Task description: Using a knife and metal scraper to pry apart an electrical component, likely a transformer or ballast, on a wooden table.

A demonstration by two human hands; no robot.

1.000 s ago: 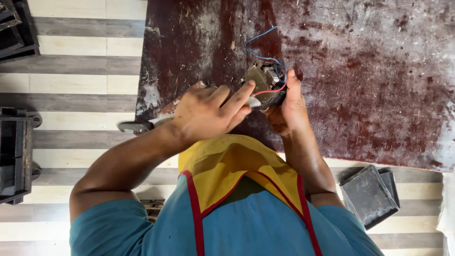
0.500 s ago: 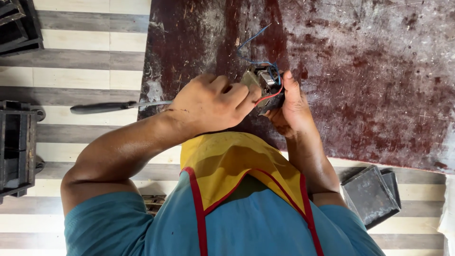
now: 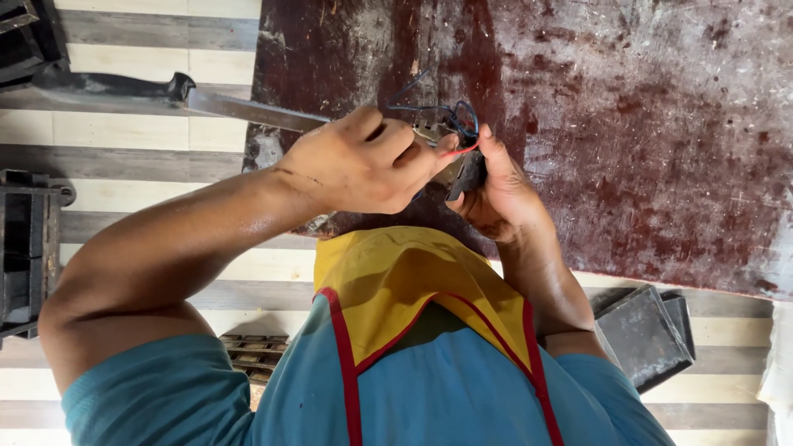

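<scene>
Over a stained red desk (image 3: 644, 140), a small wired part (image 3: 450, 144) is pinched by the left hand (image 3: 363, 161) and cupped by the right hand (image 3: 500, 194); its thin wires (image 3: 458, 116) could be torn loose by a hard pull.

No package, label, sign or screen shows anywhere in this view, neither on the worn dark red desk (image 3: 628, 124) nor on the striped floor (image 3: 124, 149) beside it.

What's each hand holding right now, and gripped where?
Left hand grips a long tool, fist closed around the end near the part. Right hand cups the small wired part from beneath.
</scene>
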